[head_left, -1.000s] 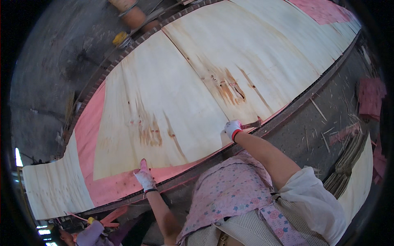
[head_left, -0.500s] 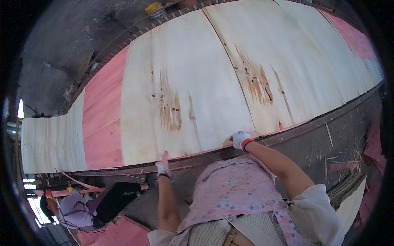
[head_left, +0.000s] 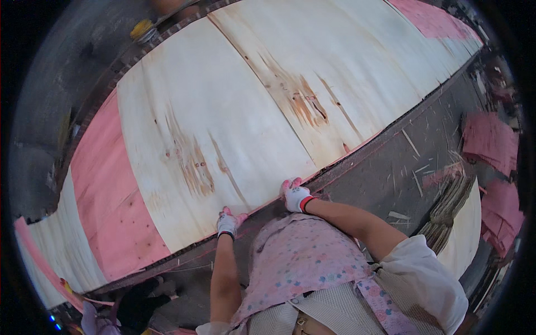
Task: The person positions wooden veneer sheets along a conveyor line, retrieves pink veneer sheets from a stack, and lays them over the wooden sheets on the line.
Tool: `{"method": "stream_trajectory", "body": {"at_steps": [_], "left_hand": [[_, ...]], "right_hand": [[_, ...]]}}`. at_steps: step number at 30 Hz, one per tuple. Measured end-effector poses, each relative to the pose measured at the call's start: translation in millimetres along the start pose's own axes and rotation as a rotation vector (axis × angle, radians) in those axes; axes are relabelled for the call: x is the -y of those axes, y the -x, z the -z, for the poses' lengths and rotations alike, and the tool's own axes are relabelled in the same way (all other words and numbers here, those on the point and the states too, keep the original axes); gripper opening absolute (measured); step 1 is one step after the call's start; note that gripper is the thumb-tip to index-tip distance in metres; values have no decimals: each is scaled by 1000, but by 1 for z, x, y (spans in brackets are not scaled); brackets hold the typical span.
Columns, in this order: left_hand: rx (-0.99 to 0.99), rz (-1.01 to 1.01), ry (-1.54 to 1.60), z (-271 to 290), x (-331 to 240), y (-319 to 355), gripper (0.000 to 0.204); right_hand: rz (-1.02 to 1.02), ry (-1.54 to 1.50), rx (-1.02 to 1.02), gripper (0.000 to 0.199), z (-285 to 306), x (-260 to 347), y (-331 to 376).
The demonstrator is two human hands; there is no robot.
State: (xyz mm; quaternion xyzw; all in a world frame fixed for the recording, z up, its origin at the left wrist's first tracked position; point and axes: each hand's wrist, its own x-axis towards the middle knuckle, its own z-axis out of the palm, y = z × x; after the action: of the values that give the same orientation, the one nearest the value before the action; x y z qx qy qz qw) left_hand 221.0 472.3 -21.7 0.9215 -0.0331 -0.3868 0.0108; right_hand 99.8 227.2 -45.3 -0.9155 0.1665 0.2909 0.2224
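A pale wood veneer sheet with brown knot streaks lies on a long conveyor bed in front of me. My left hand, in a white glove with pink fingertips, is at its near edge, thumb and fingers apart. Farther right along that edge, my right hand, in a similar glove with a red cuff, has its fingers bent around the sheet's corner. A second pale veneer sheet lies beside the first, with a dark seam between them. Pink sheeting shows thinly beneath the near edge.
Pink veneer lies to the left, with more pink veneer at the far right. Another person's sleeve is at lower left, near a raised pink strip. Bundled veneer scraps, pink stacks and splinters lie right.
My view has turned, so the sheets appear shifted left and tilted. My right hand has come closer to my left, its fingertips now showing. The other person's pink strip is raised at far left.
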Motion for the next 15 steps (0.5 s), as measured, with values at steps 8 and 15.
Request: {"method": "stream_trajectory", "body": {"at_steps": [8, 15], "left_hand": [[-10, -215, -310, -9, 12, -30, 75], [-35, -182, -398, -2, 5, -34, 74]], "right_hand": [[-87, 73, 25, 89, -8, 13, 11], [-92, -7, 91, 99, 0, 18, 12]]}}
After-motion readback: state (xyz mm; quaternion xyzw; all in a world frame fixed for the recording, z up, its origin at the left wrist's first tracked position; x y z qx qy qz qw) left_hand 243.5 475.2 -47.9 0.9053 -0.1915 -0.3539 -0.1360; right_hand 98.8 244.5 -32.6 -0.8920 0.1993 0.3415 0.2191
